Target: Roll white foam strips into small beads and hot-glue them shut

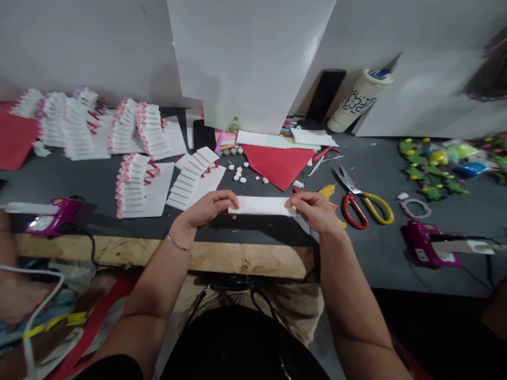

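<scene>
Stretched level between my hands is a white strip [261, 206] that looks like folded paper, just above the dark table's front edge. My left hand [214, 207] pinches its left end with thumb and fingers. At the other end, my right hand [316, 210] grips the strip the same way. Beyond it lie a red paper sheet [279, 162] with a pointed corner and several small white pieces [238, 173]. A yellow and orange tool [327, 191], partly hidden, rests behind my right hand. Scissors [360, 198] with red and yellow handles lie to its right, blades parted.
White slatted paper pieces [132, 182] with red sticks stand in rows at left. A phone [325, 97] and a white tumbler [356, 100] lean at the back. Purple power sockets [430, 244] sit at right and left. Green decorations [428, 163] lie far right.
</scene>
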Motion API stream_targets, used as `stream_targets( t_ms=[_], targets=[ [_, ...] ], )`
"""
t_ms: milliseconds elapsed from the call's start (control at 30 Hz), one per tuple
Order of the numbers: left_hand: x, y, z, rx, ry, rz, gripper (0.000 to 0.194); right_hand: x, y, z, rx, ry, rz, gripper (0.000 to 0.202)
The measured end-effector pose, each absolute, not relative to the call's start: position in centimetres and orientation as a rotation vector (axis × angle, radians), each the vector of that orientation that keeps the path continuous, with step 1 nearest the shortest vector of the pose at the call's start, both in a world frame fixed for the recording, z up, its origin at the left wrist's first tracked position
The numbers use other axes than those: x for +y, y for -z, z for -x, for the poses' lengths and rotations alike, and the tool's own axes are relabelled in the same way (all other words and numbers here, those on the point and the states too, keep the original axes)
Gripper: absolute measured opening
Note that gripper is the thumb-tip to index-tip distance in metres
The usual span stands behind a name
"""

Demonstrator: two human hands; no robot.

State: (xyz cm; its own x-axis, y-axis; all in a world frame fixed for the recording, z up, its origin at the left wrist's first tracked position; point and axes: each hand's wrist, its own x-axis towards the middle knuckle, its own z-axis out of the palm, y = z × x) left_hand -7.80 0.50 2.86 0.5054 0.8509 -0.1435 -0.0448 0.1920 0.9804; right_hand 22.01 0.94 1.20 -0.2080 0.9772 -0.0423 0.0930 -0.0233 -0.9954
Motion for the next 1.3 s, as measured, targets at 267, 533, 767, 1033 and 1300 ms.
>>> stream_targets(
  t_ms=[267, 533, 767, 1033, 1300],
  targets=[
    [-0.1, -1.5, 3.4, 0.797, -0.908, -0.743, 0.045, -0.7, -2.0, -19.3, -1.378, -0.653, 1.199, 0.025],
    [-0.1, -2.6, -3.9, 0.617, -1.217, -0.539, 0.047, -1.5, -1.2, -16.9, -1.586, -0.599, 1.161, 0.022],
    [1.8, -2.3, -3.4, 0.786, -1.311, -0.548, 0.038, -1.6, -1.1, -17.3, -1.645, -0.697, 1.139, 0.024],
    [1.1, -2.5, -1.5, 0.824, -0.708, -1.101, 0.034, -0.1, -1.0, -18.6, -1.400, -1.076, 1.159, 0.043],
    [0.8, -1.5, -1.8, 0.943, -0.540, -1.305, 0.031, 0.7, -0.7, -18.7, -1.151, -1.302, 1.163, 0.050]
  ],
)
